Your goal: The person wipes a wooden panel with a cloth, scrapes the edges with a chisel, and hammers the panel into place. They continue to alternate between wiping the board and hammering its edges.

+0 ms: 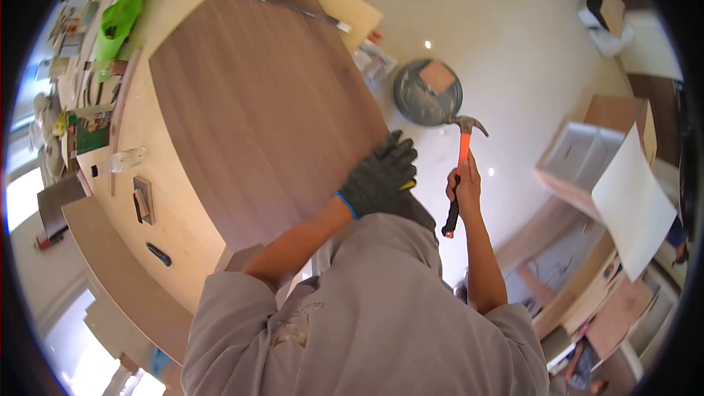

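My right hand [468, 183] is bare and wrapped around the grip of a claw hammer [464, 150]. The hammer is upright, its metal head at the top, with an orange neck and black handle. My left hand [378, 176] wears a dark work glove with a blue cuff. Its fingers are stretched out, slightly apart, over the near right edge of a brown wood-grain board [268, 103]. A small yellow bit shows beside the glove; I cannot make out what it belongs to. Across the board's far end lies a long dark strip [293, 7] with a pale end.
The board rests on a light wooden worktable [187, 198]. A clear bottle [128, 160], a dark blue tool [158, 254] and a green bag [121, 18] lie leftward. A round dark lid or tub [411, 95] sits on the shiny floor. Cabinet pieces [587, 154] stand right; a person [584, 367] is lower right.
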Demonstrator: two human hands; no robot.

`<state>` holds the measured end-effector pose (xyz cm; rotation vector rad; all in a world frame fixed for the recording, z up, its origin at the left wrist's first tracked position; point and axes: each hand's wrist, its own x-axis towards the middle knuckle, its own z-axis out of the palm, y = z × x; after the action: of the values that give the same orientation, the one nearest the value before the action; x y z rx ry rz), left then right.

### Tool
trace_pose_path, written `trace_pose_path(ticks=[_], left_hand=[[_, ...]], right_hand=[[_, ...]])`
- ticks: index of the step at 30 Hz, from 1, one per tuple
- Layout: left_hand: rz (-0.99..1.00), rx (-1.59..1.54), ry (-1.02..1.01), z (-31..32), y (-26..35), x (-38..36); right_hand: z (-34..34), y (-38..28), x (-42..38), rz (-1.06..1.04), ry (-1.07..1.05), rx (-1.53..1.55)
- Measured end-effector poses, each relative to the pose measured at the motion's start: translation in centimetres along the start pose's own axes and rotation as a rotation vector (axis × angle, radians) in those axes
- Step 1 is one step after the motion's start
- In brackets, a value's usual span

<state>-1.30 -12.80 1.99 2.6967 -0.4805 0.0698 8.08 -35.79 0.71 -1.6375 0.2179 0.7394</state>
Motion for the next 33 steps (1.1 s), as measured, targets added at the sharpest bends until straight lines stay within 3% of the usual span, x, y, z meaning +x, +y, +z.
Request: trace_pose_path(ticks=[4,5,7,10,13,15,18,21,24,28,30,33], left_hand=[[0.028,-0.021,-0.001,-0.8,-0.7,-2.9],[-0.066,-0.126,0.079,-1.0,-0.6,-4.2],[-0.190,0.011,0.077,-2.4,-2.7,-5.5],[-0.481,0.204,0.242,-3.7,-9.5,-5.9],[-0.717,0.473,0.368,-2.8,-20.6,-7.0],[-0.828,0.701,0.155,-5.5,-22.4,-4.1],[-0.985,0.660,0.011,-8.3,-21.0,1.1],[-0.841,0.780,0.157,-6.4,-24.5,-1.2],[-0.836,0.770,0.164,-6.1,-25.1,-1.4],[-0.822,0.757,0.225,-6.6,-24.2,-0.9],[-0.795,0.734,0.298,-6.0,-25.1,-1.5],[-0.864,0.815,0.066,-6.7,-24.0,-0.7]], right_hand=[[0.2,3.2,-1.9,0.019,0.004,0.024],[0.7,4.1,-3.4,0.033,0.007,0.015],[1.0,5.1,-5.0,0.044,-0.017,0.058],[1.4,3.8,-6.7,0.136,-0.097,0.109],[1.4,2.6,-6.9,0.214,-0.270,0.070],[1.4,2.4,-6.6,0.181,-0.391,0.034],[1.8,1.5,-6.3,0.157,-0.475,0.049],[2.7,1.2,-4.8,0.144,-0.498,0.102],[4.5,2.5,-3.0,0.075,-0.570,0.004],[5.5,1.0,-1.2,0.129,-0.508,0.188],[6.3,1.7,-1.0,0.107,-0.585,0.160],[5.7,1.4,-1.3,0.158,-0.597,0.139]])
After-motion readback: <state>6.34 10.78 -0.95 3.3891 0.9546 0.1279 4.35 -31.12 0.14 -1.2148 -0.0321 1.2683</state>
